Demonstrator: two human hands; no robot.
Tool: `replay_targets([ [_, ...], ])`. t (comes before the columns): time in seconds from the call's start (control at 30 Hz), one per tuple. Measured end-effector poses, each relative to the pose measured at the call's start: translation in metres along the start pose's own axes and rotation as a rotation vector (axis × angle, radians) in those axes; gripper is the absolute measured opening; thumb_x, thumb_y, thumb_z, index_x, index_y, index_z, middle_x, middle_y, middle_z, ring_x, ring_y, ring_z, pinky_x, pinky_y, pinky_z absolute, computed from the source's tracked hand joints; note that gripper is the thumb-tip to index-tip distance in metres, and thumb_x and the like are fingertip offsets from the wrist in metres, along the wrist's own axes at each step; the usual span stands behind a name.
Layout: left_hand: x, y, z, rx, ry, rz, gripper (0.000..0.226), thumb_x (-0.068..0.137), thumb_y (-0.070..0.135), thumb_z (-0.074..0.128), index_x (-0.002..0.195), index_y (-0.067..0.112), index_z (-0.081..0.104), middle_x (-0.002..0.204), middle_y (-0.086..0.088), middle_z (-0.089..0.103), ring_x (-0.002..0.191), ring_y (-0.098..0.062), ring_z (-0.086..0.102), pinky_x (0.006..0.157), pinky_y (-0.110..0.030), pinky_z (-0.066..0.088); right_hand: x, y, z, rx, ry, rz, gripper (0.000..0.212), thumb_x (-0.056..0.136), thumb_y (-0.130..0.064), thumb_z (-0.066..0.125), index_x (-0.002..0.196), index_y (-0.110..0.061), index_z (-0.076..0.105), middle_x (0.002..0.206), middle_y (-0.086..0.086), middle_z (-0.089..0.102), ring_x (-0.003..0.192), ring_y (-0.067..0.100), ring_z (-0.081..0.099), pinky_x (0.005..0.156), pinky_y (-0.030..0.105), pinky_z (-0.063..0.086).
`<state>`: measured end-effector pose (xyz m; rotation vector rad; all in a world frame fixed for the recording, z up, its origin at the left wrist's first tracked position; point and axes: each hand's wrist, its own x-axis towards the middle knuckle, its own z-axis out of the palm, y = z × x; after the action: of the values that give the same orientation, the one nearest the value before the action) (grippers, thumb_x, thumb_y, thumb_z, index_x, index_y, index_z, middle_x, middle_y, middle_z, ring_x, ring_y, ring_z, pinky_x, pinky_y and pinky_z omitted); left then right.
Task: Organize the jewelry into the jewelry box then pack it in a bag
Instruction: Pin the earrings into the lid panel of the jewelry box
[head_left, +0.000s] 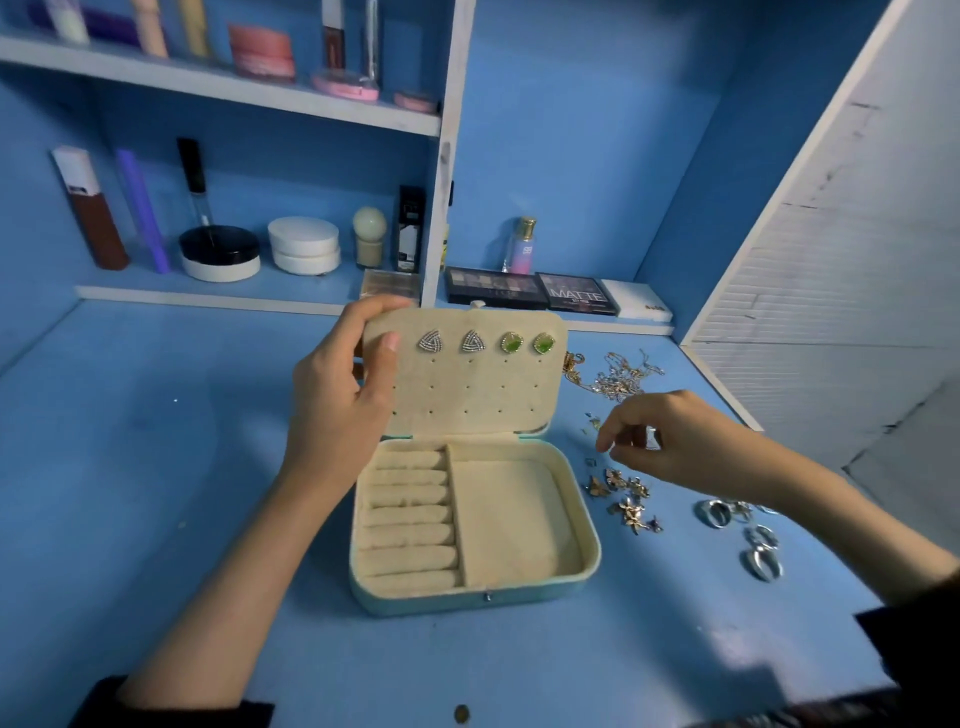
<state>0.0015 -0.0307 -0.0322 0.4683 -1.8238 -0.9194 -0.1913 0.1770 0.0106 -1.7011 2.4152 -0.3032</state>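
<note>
An open jewelry box (582, 566) with a cream lining sits in the middle of the blue table. Its raised lid (467, 395) carries two silver triangle earrings (451, 342) and two green earrings (527, 343). My left hand (343, 395) grips the lid's upper left corner, thumb on the front. My right hand (670, 441) hovers right of the box with curled fingers and pinches a small piece of jewelry; what it is stays unclear. Gold flower earrings (626, 499) lie below that hand. Silver rings (748, 535) lie further right, and gold chains (618, 376) behind.
Eyeshadow palettes (530, 291) and a perfume bottle (521, 247) stand at the back of the table. Shelves at the back left hold cosmetic jars (304, 244) and tubes. A white slatted panel (831, 270) rises at the right. A small coin-like object (461, 713) lies near the front edge.
</note>
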Motion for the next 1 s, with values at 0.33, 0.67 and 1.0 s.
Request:
replay_targets([
  [0.33, 0.001, -0.003, 0.000, 0.006, -0.002, 0.017, 0.023, 0.094, 0.025, 0.045, 0.113, 0.027, 0.057, 0.092, 0.020, 0.061, 0.077, -0.009, 0.059, 0.059, -0.033, 0.050, -0.009, 0.011, -0.008, -0.023, -0.159, -0.013, 0.026, 0.084, -0.014, 0.063, 0.084, -0.040, 0.065, 0.084, -0.016, 0.061, 0.083, 0.004, 0.055, 0.070, 0.010, 0.040],
  [0.67, 0.001, -0.005, 0.000, 0.011, -0.016, 0.050, 0.020, 0.095, 0.020, 0.046, 0.112, 0.030, 0.053, 0.092, 0.019, 0.059, 0.082, 0.006, 0.059, 0.057, -0.019, 0.048, -0.012, 0.004, -0.012, -0.013, -0.330, -0.016, 0.018, 0.081, -0.015, 0.064, 0.085, -0.032, 0.069, 0.083, -0.014, 0.063, 0.081, 0.004, 0.057, 0.073, 0.013, 0.043],
  [1.0, 0.002, -0.007, 0.000, 0.018, -0.012, 0.050, 0.021, 0.095, 0.023, 0.045, 0.113, 0.029, 0.055, 0.093, 0.022, 0.059, 0.084, 0.003, 0.059, 0.059, -0.019, 0.048, -0.014, 0.003, -0.010, -0.033, -0.369, 0.023, 0.027, 0.079, -0.010, 0.059, 0.089, -0.033, 0.068, 0.085, -0.012, 0.063, 0.080, 0.004, 0.056, 0.072, 0.014, 0.043],
])
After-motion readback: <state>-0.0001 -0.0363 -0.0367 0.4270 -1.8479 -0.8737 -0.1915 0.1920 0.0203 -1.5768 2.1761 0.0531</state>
